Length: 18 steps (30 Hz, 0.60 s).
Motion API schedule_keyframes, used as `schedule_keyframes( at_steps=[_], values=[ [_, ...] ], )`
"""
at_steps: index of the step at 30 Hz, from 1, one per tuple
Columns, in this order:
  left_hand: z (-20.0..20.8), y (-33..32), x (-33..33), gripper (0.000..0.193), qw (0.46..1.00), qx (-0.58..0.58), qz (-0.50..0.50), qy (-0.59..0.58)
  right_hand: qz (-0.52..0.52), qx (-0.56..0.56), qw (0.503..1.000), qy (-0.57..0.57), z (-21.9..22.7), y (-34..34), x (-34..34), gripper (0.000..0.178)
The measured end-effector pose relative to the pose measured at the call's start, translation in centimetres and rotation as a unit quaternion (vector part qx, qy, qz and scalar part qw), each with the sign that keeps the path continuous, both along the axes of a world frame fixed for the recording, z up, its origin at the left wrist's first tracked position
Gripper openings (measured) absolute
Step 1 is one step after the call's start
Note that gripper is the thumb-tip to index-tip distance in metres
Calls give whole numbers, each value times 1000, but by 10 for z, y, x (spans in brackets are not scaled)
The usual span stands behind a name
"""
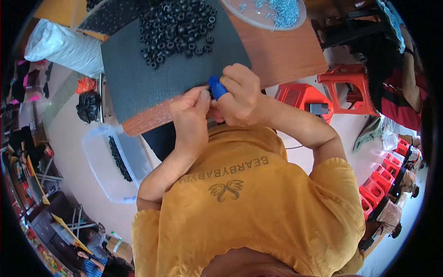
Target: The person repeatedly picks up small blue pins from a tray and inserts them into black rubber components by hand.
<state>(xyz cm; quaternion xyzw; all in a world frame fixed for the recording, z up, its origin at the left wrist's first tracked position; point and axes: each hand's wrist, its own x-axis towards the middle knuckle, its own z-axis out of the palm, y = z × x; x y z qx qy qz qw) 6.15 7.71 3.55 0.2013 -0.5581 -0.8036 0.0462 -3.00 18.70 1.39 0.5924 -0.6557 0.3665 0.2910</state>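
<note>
Left hand [190, 110] pinches, thumb [203, 99] extended forward. Right hand [242, 100] just beside it, fingers [234, 84] curled in, knuckles up. Left forearm [170, 167] and right forearm [297, 121] angle inward to the hands, elbows bent outward.

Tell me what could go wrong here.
The left hand and right hand work close together by the near edge of the table, so a small piece that slips might drop into the lap or to the floor. The black rings lie in a loose heap on the dark mat; a bump could scatter them.
</note>
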Motion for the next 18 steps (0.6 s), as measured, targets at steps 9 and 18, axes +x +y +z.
schedule_keyframes(
  at_steps=[9, 18],
  values=[
    [6, -16, -18, 23, 999, 45, -14, -14, -4, 29, 998, -54, 6, -9, -20, 25],
    [16, -27, -33, 20, 993, 82, -33, 76, -77, -30, 996, -42, 14, -15, -27, 20]
  ],
)
